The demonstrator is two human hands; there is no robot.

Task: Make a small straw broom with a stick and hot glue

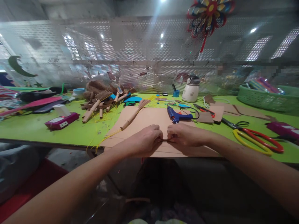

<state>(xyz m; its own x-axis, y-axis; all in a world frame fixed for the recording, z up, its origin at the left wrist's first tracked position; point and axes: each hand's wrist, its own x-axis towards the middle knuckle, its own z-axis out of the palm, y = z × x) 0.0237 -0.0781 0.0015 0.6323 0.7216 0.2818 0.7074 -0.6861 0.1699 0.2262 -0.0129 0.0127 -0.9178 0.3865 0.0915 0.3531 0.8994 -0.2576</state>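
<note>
Both hands meet low over a sheet of brown paper (149,119) at the table's near edge. My left hand (149,138) and my right hand (184,134) have their fingers curled and pinched on the two ends of a thin dark strip (165,140), whose kind I cannot make out. Just beyond my right hand lies a blue glue gun (176,115). A rolled brown paper piece with a fringed end (134,116) rests on the sheet, past my left hand.
Scissors with red and yellow handles (257,141) lie right of my right arm. Rolled paper pieces (98,99) are heaped at left, near a purple box-shaped device (62,120). A white bottle (191,90) and a green basket (268,99) stand at the back.
</note>
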